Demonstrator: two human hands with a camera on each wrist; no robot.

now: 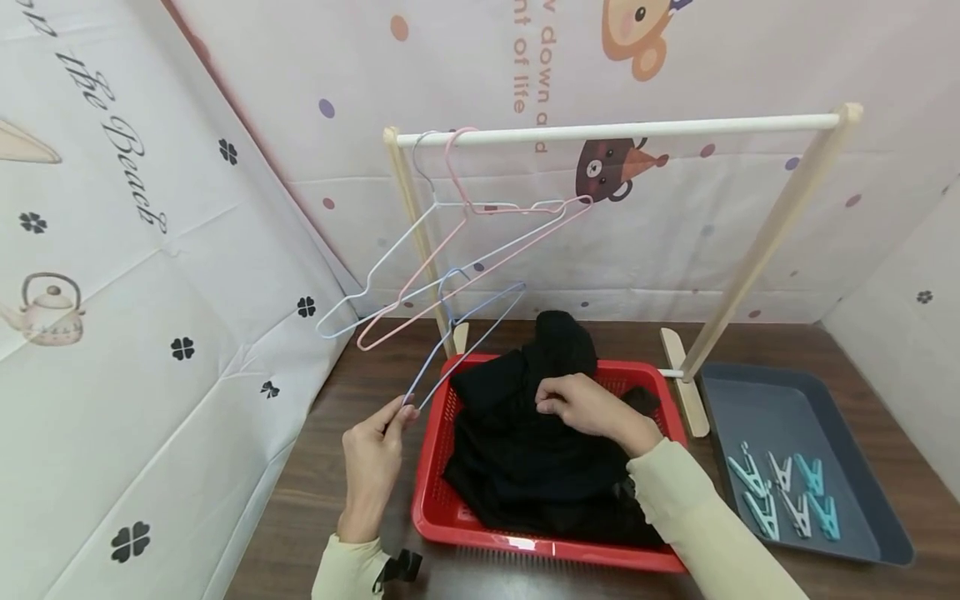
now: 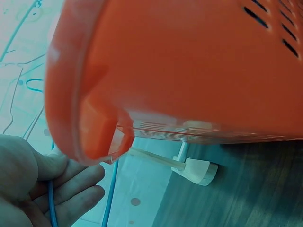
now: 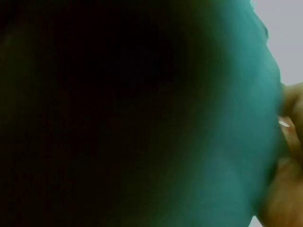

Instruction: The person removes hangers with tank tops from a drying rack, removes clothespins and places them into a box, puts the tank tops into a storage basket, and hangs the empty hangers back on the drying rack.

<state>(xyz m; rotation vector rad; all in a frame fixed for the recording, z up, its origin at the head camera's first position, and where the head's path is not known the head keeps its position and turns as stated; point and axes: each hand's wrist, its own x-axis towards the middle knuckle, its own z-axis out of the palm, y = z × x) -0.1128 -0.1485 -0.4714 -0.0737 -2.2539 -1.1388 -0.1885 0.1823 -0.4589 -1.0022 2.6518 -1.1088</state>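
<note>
In the head view my left hand (image 1: 373, 457) pinches one end of a blue wire hanger (image 1: 431, 361), which is raised beside the basket with its hook pointing up. The left wrist view shows the hanger's blue wire (image 2: 51, 203) between thumb and fingers. My right hand (image 1: 588, 407) has curled fingers and grips black clothing (image 1: 547, 467) bunched in a red plastic basket (image 1: 540, 548). Dark, blurred cloth (image 3: 227, 156) fills most of the right wrist view, with parts of the fingers (image 3: 284, 194) at its right edge. The garment's shape cannot be made out.
A white hanger (image 1: 382, 260) and a pink hanger (image 1: 431, 260) hang at the left end of a rack's white rail (image 1: 637, 129). Wooden posts (image 1: 772, 233) stand behind the basket. At right, a grey tray (image 1: 757, 392) holds several clothespins (image 1: 813, 475).
</note>
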